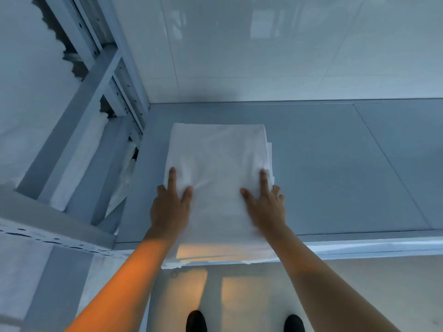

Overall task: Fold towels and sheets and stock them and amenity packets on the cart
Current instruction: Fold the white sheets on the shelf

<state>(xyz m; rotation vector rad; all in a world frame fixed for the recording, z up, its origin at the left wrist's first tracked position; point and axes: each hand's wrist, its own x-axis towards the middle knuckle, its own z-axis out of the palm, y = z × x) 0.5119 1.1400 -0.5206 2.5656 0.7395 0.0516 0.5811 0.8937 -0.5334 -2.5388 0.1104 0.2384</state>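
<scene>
Head view: both hands flat on a folded white sheet [219, 178] on the grey shelf [335, 168].

Left hand [170, 207] & right hand [266, 207] lie on top w/ fingers spread straight, pressing, not gripping. Sheet sits toward shelf's left, near end overhanging the front edge, layers stepped at right side. Prob. light, soft, floppy; layers could slide apart, so take it under both long sides w/ palms. Metal rack [96, 75] w/ more white linen at left.
</scene>
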